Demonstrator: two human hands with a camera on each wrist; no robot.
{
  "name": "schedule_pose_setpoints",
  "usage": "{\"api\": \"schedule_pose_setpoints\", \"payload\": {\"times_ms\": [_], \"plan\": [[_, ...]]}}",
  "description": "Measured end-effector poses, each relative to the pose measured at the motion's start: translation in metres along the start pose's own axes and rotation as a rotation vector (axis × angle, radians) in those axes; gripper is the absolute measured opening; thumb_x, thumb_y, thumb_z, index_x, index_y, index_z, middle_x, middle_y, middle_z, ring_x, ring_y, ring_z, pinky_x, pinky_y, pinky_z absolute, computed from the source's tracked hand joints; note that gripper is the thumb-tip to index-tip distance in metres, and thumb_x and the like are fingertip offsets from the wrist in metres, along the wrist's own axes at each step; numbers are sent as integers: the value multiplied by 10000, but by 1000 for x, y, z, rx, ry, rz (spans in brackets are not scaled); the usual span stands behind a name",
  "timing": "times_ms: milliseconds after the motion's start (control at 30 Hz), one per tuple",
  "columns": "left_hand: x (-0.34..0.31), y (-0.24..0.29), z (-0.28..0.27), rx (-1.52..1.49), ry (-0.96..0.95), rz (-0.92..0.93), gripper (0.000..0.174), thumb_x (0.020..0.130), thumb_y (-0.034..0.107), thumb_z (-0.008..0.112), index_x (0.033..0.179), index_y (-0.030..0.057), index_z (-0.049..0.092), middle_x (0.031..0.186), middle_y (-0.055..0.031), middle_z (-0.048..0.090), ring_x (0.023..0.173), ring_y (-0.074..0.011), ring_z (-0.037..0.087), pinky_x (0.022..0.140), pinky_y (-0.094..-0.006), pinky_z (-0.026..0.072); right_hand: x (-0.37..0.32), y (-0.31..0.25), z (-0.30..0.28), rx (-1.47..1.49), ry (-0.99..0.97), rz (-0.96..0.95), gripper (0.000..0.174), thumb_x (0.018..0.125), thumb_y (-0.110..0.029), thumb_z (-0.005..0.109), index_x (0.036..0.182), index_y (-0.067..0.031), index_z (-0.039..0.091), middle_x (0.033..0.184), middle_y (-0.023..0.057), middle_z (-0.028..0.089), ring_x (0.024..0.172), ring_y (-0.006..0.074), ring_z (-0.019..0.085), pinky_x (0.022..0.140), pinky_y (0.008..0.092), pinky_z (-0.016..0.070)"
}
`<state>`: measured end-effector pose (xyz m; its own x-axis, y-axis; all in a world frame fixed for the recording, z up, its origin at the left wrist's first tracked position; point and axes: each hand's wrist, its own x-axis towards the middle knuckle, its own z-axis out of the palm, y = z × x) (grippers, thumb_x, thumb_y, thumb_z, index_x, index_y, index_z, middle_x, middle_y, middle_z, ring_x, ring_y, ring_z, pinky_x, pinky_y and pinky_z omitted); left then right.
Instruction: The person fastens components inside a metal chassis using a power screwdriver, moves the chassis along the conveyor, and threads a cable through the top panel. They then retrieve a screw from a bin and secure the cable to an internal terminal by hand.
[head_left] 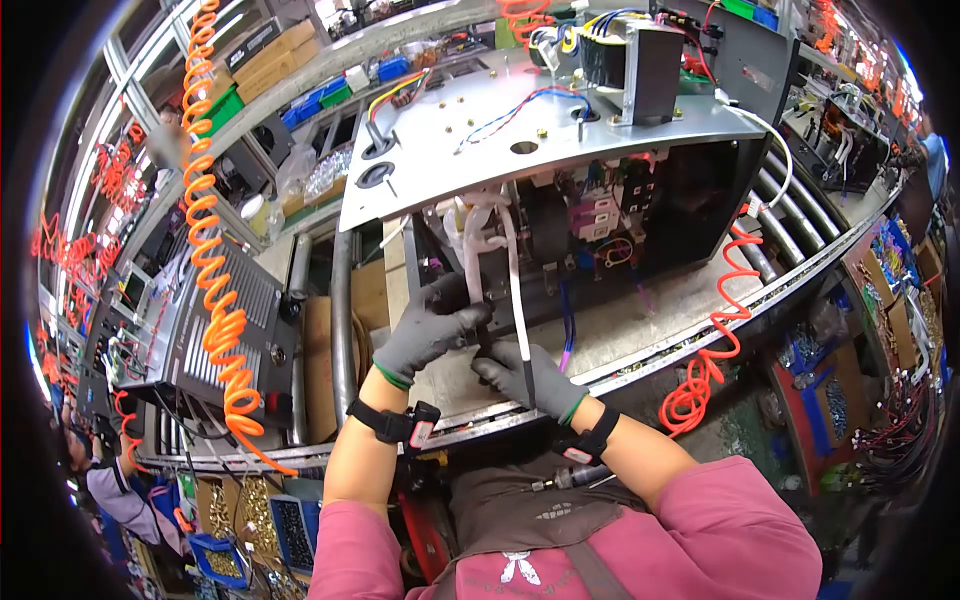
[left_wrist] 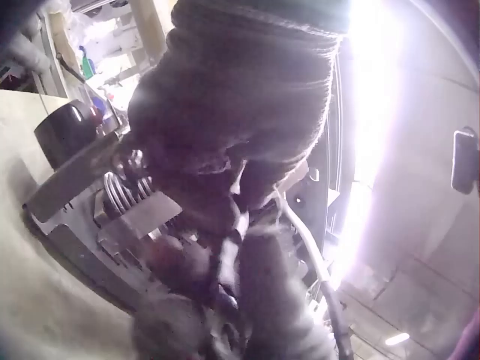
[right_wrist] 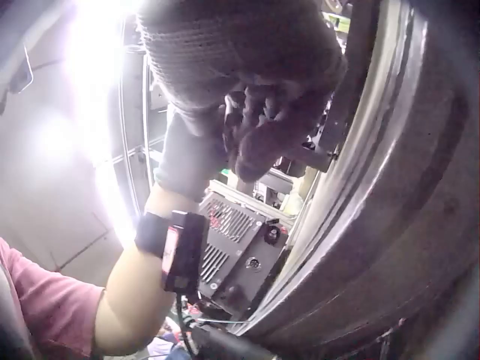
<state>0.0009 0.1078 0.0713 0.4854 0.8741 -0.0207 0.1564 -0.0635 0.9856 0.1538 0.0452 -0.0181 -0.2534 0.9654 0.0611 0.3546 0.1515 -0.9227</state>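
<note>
Sleeved cable [head_left: 473,270] | hands [head_left: 432,328] [head_left: 535,382] pinching its dark end | head view alone shows coiled orange hoses [head_left: 229,330]

On the left hand [head_left: 435,325] and right hand [head_left: 532,380] I see dark-grey fabric gloves [head_left: 415,345] edged in green. The slim white flexible tube [head_left: 517,290] turns black at its lower end. That coiled plastic hose [head_left: 228,328] is bright orange; the loose cloth sleeve [head_left: 740,520], rose-pink. Pale slats [right_wrist: 231,219] stripe the boxy dark-grey metal case [right_wrist: 251,264].
</note>
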Motion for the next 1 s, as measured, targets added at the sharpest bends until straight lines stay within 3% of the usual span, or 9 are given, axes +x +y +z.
{"api": "schedule_pose_setpoints", "payload": {"times_ms": [33, 67, 167, 233, 367, 500, 533, 767, 1000], "plan": [[2, 0, 0, 9, 18, 37, 370, 806, 104, 678, 1138, -14, 563, 979, -60, 641, 869, -131, 593, 806, -274, 487, 3, 4, -7, -365, 93, -55, 273, 870, -315, 576, 973, -73, 650, 820, 171, 656, 776, 314, 642, 690, 385, 509], [2, 0, 2, 65, 54, 139, 351, 799, 69, 677, 1119, -26, 567, 971, -65, 647, 893, -132, 597, 814, -272, 482, 5, 3, -18, -258, 147, -78, 213, 834, -267, 595, 950, -102, 662, 855, 203, 638, 828, 384, 610, 715, 439, 499], [12, 8, 9, 297, 313, 371, 221, 792, 63, 670, 994, -14, 628, 931, -77, 674, 860, -113, 613, 771, -264, 481, 26, -8, -46, -520, 186, 9, 206, 807, -215, 599, 979, -117, 654, 853, 191, 644, 823, 377, 617, 707, 451, 499], [23, 18, 12, 191, 460, 409, 188, 779, 55, 671, 954, -7, 640, 889, -65, 677, 825, -93, 611, 743, -265, 481, 43, -12, -52, -436, 346, -200, 229, 807, -210, 588, 1007, -111, 638, 882, 193, 643, 831, 375, 617, 706, 448, 502], [43, 23, 8, 508, 520, 677, 186, 775, 90, 690, 938, 13, 642, 871, -55, 680, 769, -163, 653, 709, -288, 494, 77, 1, -41, -495, 424, -101, 267, 823, -219, 571, 1066, -111, 601, 947, 201, 633, 854, 379, 613, 711, 459, 495], [44, 17, 1, 222, 596, 586, 331, 703, 160, 766, 995, 77, 634, 870, -89, 660, 773, -226, 653, 691, -314, 499, 77, 12, -29, -271, 558, -59, 272, 835, -204, 559, 1089, -116, 600, 957, 217, 625, 865, 398, 605, 717, 462, 487], [40, 22, -3, 559, 682, 542, 429, 660, 222, 797, 1036, 108, 624, 861, -92, 653, 744, -248, 650, 685, -331, 503, 73, 16, -28, -286, 545, -70, 322, 834, -180, 559, 1147, -113, 585, 973, 228, 618, 853, 419, 598, 717, 456, 486], [56, 43, -29, 1072, 383, 817, 488, 644, 326, 790, 1066, 134, 639, 988, -82, 642, 909, -282, 616, 777, -389, 480, 80, 25, -25, -268, 739, -217, 395, 848, -181, 564, 1239, -124, 545, 1104, 189, 600, 991, 363, 583, 833, 409, 465], [86, 17, -29, 794, 340, 804, 453, 704, 296, 758, 1108, 141, 625, 1055, -78, 633, 992, -247, 605, 827, -399, 464, 78, 1, -36, -297, 583, -101, 384, 882, -208, 546, 1255, -115, 550, 1189, 171, 590, 1111, 283, 566, 934, 354, 437]]}}
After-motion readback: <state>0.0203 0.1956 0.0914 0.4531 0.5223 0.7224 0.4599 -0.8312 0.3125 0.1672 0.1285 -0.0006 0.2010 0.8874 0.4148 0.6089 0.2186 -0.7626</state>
